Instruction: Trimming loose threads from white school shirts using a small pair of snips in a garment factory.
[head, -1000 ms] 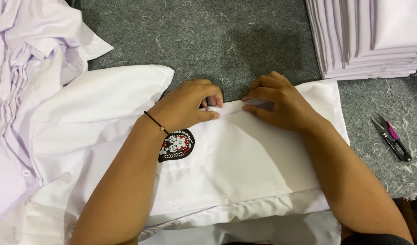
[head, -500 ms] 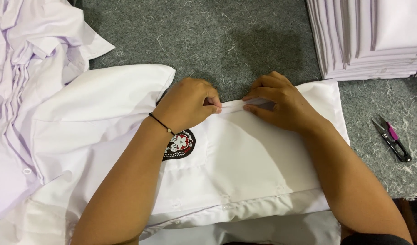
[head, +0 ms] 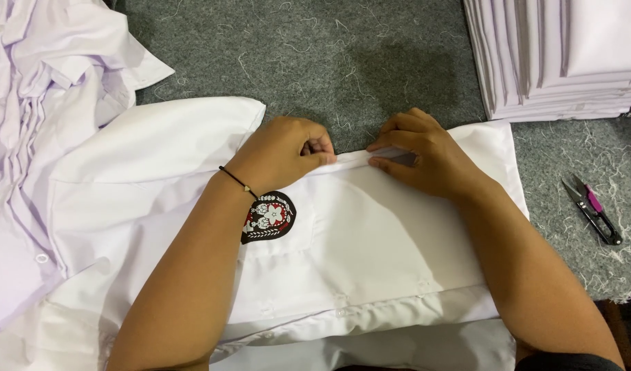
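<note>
1. One white shirt (head: 370, 254) lay flat on the grey felt table (head: 315, 62), centre of view, w/ its top edge folded over along a straight crease.
2. One dark embroidered badge (head: 269, 216) showed on the shirt, just beside the left wrist.
3. Left hand (head: 281, 151) was clenched on the folded edge, fingers curled, thumb and forefinger pinching the fabric at the crease.
4. Right hand (head: 425, 154) pressed down on the same edge, fingers bent, tips gripping the fold; the two hands were near each other but apart.
5. One thin black band (head: 234, 180) circled the left wrist.
6. One stack of folded white garments (head: 556, 55) sat at top right, well apart from the hands; exact no. of pieces cannot be told.
7. One loose heap of pale shirts (head: 34, 124) lay at left, overlapping the flat shirt's side.
8. One pair of thread snips (head: 594, 209) w/ pink handle lay on the felt at right.
9. Loose thread scraps were scattered on the felt, too many to count.
</note>
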